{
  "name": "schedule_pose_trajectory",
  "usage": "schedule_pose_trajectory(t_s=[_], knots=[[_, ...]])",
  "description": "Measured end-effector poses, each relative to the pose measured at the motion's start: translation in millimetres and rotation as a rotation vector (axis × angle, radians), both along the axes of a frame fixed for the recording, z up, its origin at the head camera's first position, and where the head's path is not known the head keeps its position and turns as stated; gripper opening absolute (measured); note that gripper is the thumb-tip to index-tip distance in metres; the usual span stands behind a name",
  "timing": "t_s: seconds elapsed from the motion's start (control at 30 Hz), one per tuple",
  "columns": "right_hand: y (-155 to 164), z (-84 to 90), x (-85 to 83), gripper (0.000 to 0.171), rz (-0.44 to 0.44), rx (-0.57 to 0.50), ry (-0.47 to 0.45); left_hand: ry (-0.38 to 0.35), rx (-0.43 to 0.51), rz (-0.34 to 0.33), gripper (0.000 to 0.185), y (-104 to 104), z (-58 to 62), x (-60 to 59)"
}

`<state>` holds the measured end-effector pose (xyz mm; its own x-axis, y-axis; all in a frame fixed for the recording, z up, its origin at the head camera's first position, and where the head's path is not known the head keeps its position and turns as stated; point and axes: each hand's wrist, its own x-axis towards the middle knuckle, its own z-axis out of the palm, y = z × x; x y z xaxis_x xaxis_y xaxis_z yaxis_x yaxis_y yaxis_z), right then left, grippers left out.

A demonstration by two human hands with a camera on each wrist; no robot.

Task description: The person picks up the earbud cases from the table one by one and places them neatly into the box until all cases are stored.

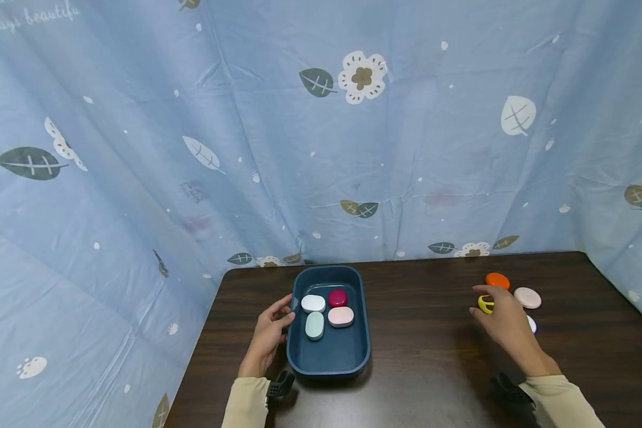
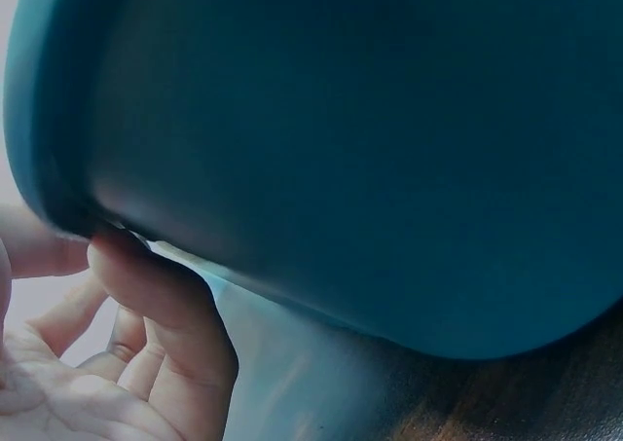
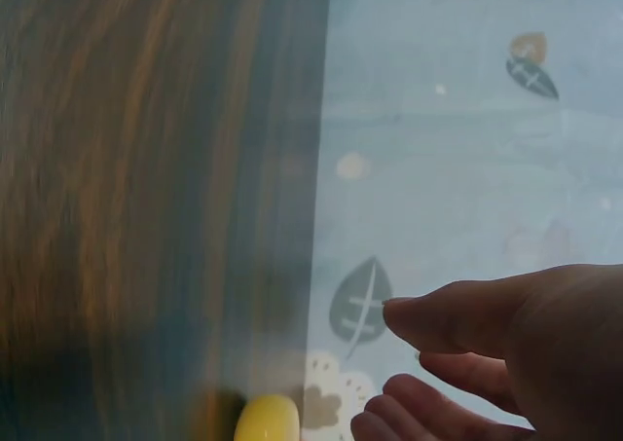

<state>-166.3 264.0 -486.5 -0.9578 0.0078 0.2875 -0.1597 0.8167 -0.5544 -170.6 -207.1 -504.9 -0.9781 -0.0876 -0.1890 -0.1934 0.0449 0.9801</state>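
A dark blue tray (image 1: 329, 356) with rounded corners is at the left of the table. Inside lie smooth oval pieces: a white one (image 1: 313, 304), a crimson one (image 1: 337, 298), a pale green one (image 1: 314, 326) and a pink one (image 1: 340, 317). My left hand (image 1: 269, 336) pinches the tray's left edge between thumb and fingers, seen closely in the left wrist view. Over the table's right side, my right hand (image 1: 505, 324) has its thumb and fingers spread beside a yellow piece (image 1: 485, 304). In the right wrist view that yellow piece (image 3: 268, 420) appears apart from the fingers.
Around my right hand lie an orange piece (image 1: 497, 280), a pale pink piece (image 1: 527, 298) and a white piece (image 1: 532, 324), partly hidden by the hand. Blue patterned cloth (image 1: 406, 148) hangs behind the dark wooden table (image 1: 417, 345) and at its sides.
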Motion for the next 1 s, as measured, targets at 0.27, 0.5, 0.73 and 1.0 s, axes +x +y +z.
schedule_pose_trajectory(t_s=[0.27,0.5,0.73,1.0], knots=[[16,-0.7,-8.7,0.051,0.013,0.045,-0.039,0.008,0.003,-0.005,0.046,0,-1.2,-0.3],[21,-0.3,-16.2,0.052,0.0,0.07,-0.045,-0.001,0.002,-0.003,0.046,0,-0.8,-0.2],[26,0.9,-20.2,0.052,-0.007,0.082,-0.087,0.005,0.015,-0.003,0.047,-1,-1.3,-2.9],[29,-2.5,-23.7,0.052,0.003,0.103,-0.106,0.007,0.024,0.006,0.047,0,-1.1,-3.3]])
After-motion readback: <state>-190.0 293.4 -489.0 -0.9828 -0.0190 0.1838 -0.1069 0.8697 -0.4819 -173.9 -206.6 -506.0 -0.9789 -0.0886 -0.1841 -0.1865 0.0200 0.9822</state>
